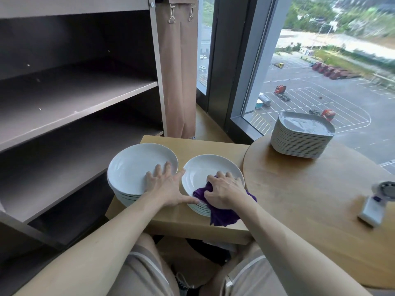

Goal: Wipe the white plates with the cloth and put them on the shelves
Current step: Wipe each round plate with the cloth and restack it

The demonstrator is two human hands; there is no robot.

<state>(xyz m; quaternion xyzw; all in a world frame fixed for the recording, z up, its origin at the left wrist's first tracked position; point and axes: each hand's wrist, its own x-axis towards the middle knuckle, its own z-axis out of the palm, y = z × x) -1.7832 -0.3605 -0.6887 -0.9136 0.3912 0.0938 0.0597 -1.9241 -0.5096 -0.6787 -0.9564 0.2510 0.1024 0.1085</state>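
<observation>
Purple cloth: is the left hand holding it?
No, the right hand grips the purple cloth on the right plate stack; the left hand lies flat.

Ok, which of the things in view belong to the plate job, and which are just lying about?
Job: left stack of round plates, under the left hand; right stack, where the right hand grips the purple cloth; shelves; probably the square plate stack too.
Lying about: white handheld device on the round table; curtain.
</observation>
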